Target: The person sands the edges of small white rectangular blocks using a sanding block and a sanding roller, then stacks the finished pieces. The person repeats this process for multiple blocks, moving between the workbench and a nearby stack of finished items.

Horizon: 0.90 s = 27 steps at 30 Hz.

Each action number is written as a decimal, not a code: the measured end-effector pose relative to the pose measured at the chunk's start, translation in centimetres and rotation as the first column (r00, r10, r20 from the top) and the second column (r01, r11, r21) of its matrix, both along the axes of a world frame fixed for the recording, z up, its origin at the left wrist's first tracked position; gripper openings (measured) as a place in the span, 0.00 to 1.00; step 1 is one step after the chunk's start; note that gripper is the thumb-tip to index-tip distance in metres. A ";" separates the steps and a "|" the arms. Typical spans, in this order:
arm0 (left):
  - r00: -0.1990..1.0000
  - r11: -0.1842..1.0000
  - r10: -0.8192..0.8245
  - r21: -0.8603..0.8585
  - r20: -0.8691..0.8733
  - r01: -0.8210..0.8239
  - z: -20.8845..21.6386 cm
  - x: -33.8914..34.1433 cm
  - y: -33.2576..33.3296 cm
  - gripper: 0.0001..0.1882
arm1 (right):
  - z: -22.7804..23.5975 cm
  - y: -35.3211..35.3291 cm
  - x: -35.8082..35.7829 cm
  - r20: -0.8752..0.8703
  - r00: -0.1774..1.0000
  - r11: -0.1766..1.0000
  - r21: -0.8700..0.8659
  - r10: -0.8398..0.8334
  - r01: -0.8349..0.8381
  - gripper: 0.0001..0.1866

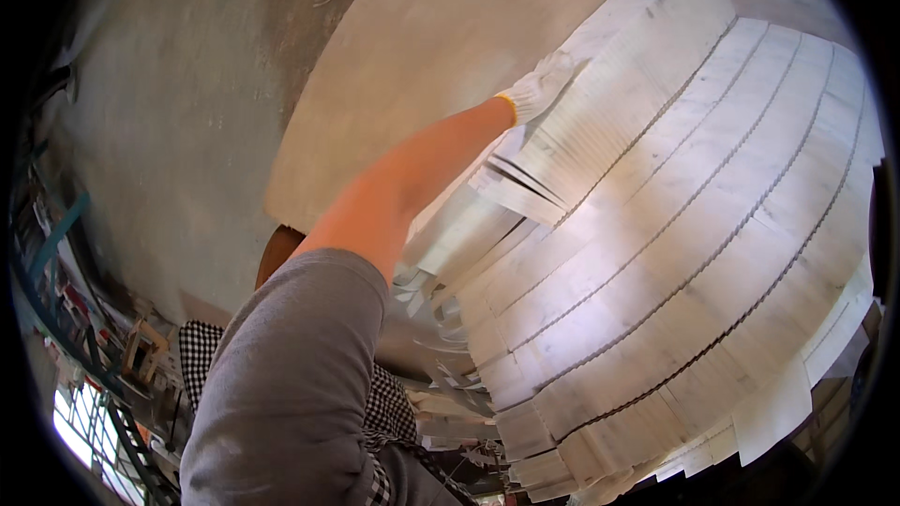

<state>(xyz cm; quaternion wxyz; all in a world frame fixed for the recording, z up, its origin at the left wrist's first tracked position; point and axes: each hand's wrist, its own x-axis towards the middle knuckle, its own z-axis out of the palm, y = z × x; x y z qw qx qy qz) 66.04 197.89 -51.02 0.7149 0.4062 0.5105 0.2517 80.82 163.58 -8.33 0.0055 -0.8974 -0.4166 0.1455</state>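
My left hand point(539, 92), in a white knitted glove with a yellow cuff edge, reaches up and to the right on an outstretched bare forearm. It rests against the left edge of a thick pile of thin pale wood sheets point(647, 61). The fingers look stretched out along that edge, though their tips are partly hidden. Just below the hand, a few sheets point(520, 189) stand apart with dark gaps between them. More overlapping pale sheets point(656, 253) spread in stepped rows with wavy dark lines across the right side. My right hand is out of view.
A broad tan board or panel point(422, 47) stands behind the sheets, beside a grey-brown surface point(206, 112). Curled pale strips point(441, 309) lie near my black-and-white checked apron point(389, 403). Green metal framing point(61, 239) and clutter are at the far left.
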 end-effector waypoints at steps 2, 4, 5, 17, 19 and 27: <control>0.998 0.993 -0.066 -0.097 -0.006 0.065 1.6 -2.1 1.4 0.42 | 0.0 -0.3 -0.2 0.000 1.000 1.000 0.008 -0.015 0.015 0.48; 0.991 0.980 -0.126 -0.150 0.054 0.132 1.3 -4.0 2.7 0.42 | 0.3 -0.4 -0.2 0.007 1.000 1.000 0.003 -0.025 0.025 0.48; 0.996 0.987 -0.072 -0.136 0.057 0.079 1.4 -3.1 3.1 0.41 | 0.3 -0.4 -0.2 0.006 1.000 1.000 0.003 -0.024 0.024 0.48; 0.985 0.984 -0.172 -0.056 -0.033 0.170 -2.2 -1.2 2.9 0.46 | 2.7 -2.0 0.9 -0.015 0.996 0.996 0.023 -0.087 0.087 0.48; 0.988 0.969 -0.100 -0.236 -0.118 0.070 0.6 -2.4 1.6 0.46 | 3.3 -3.7 0.8 -0.014 0.996 0.995 0.045 -0.093 0.094 0.47; 0.981 0.991 0.115 -0.086 0.158 -0.102 2.0 -7.5 -16.3 0.38 | 3.4 -4.0 1.9 -0.098 0.991 0.992 0.075 -0.090 0.098 0.47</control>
